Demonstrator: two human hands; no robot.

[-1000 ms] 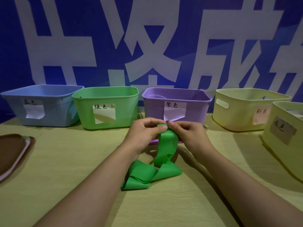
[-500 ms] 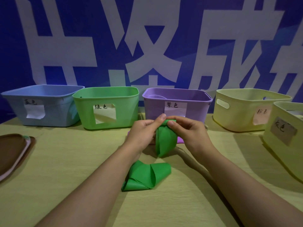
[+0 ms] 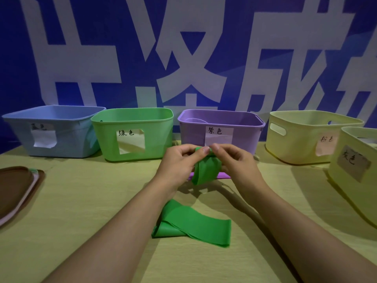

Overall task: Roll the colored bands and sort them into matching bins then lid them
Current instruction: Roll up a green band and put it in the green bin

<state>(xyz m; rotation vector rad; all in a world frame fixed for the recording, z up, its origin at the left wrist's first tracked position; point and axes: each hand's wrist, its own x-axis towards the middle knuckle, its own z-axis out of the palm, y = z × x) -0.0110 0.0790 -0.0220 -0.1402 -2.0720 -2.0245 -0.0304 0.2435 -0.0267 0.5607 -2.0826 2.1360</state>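
- A pale wooden table [image 3: 81,201] is seen carrying everything.
- Five bins are lined along its far edge: blue bin [image 3: 61,144], green bin [image 3: 155,137], purple bin [image 3: 193,135], and two yellow bins [image 3: 295,144] [image 3: 355,180].
- A folded green band [image 3: 195,225] is laid flat near the front.
- A purple band [image 3: 223,176] is partly seen before the purple bin.
- Stacked lids [image 3: 16,190] are set at the left edge.

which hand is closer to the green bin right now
Left. The left hand sits just right of the green bin, gripping the green band; the right hand is farther right, in front of the purple bin.
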